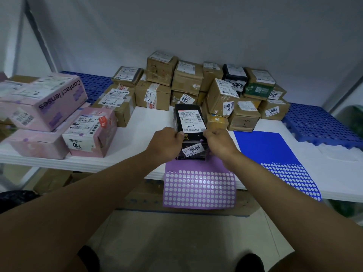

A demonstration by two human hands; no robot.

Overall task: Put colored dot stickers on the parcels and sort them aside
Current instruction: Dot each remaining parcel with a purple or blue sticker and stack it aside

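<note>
1. A black parcel (190,122) sits in the middle of the frame on the white surface (149,122), its near end lying on the purple sticker sheet (199,188).
2. The left hand (166,145) grips the parcel's left side, fingers curled round its edge.
3. The right hand (219,143) grips the right side the same way.
4. The parcel's top label reads "2-1"; its near face carries a tag reading "9665".
5. The purple sheet hangs over the surface's front edge; a blue sticker sheet (269,148) lies to its right.
6. Brown cardboard parcels (187,79) are stacked behind, upper centre.
7. Pink boxes (51,107) sit at left.
</note>
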